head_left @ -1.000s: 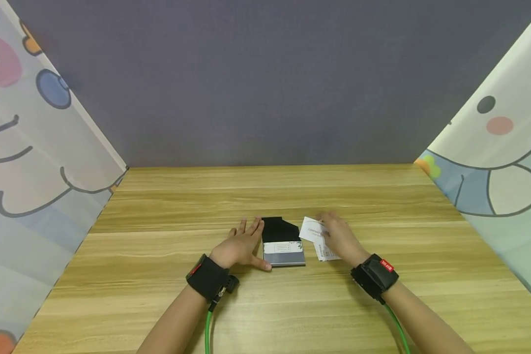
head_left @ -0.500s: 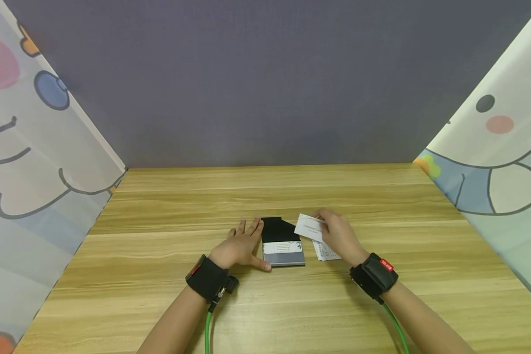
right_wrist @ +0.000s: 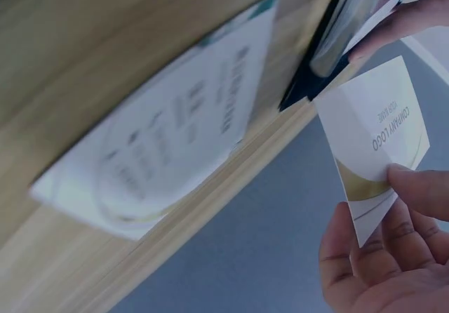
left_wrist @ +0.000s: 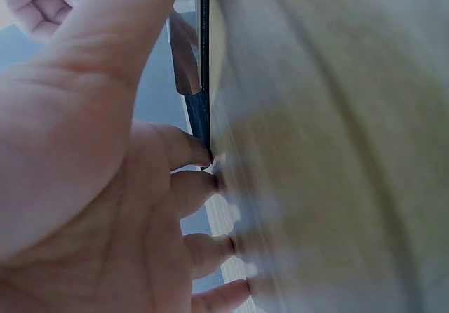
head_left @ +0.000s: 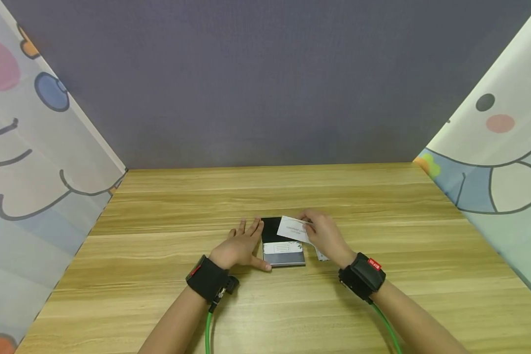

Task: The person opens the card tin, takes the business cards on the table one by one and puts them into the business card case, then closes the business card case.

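Note:
My right hand pinches a white business card between thumb and fingers, over the black open flap of a card case. In the right wrist view the held card reads "COMPANY LOGO" and carries a gold curved band. A printed white card shows inside the case, above its silver-grey front. My left hand lies with spread fingers at the case's left side, fingertips near the flap and thumb at the lower left corner. The left wrist view shows those fingertips down on the table.
More business cards lie on the wooden table right of the case, mostly hidden under my right hand in the head view. A grey panel rises behind the table, with cartoon-printed sheets at both sides.
My right hand has lifted the business card off the others and carried it left, from beside the case to over its flap. My left hand has stayed in place.

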{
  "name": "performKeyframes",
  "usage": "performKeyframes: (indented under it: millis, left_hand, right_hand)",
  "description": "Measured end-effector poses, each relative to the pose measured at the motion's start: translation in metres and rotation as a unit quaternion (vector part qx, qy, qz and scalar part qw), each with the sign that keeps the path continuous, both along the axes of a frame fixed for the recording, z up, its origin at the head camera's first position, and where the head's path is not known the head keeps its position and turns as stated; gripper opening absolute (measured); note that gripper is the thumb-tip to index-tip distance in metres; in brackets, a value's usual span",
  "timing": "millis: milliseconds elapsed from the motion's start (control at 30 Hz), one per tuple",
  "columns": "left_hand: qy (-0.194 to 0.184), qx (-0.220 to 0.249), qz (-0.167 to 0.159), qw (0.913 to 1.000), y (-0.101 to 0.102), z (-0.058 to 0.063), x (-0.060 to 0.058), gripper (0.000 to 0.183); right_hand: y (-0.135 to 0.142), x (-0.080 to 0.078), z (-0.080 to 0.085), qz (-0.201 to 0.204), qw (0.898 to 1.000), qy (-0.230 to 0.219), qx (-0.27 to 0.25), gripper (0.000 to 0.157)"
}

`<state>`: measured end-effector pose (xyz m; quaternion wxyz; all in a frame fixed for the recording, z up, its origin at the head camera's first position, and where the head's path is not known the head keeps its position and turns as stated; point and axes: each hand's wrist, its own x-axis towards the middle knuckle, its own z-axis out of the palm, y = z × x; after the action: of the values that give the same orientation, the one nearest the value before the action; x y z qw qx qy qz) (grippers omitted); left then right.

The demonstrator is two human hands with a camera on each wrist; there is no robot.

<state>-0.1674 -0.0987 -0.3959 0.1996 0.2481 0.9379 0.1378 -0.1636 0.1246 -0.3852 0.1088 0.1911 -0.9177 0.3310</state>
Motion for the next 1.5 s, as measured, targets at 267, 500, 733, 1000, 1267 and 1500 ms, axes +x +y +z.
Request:
performKeyframes:
  millis: [267, 500, 733, 1000, 1267, 1500]
  left_hand:
    - [-0.002, -0.006, 0.002, 1.0, 0.001, 0.0, 0.0, 0.113]
    - [-0.004, -0.01, 0.0, 0.9999, 0.001, 0.002, -0.001, 0.112]
    - [-0.006, -0.012, -0.002, 0.9999, 0.0, 0.002, -0.001, 0.112]
    - [-0.011, -0.005, 0.0, 0.9999, 0.0, 0.002, -0.001, 0.113]
    - [-0.013, 0.001, 0.005, 0.9999, -0.001, 0.001, -0.001, 0.114]
    - [-0.012, 0.004, 0.001, 0.9999, -0.001, 0.002, -0.001, 0.114]
  right_hand:
    - [-0.014, -0.001, 0.0, 0.029, 0.999, -0.002, -0.013, 0.022]
    - [-0.02, 0.0, -0.001, 0.048, 0.999, -0.002, -0.007, 0.022]
    - [-0.021, -0.001, -0.006, 0.062, 0.998, -0.011, -0.005, 0.023]
    - [-0.022, 0.0, -0.008, 0.071, 0.997, -0.03, -0.008, 0.02]
    - [-0.022, 0.0, -0.011, 0.074, 0.996, -0.049, 0.014, 0.024]
    - [-0.019, 0.003, -0.013, 0.092, 0.992, -0.06, 0.07, 0.032]
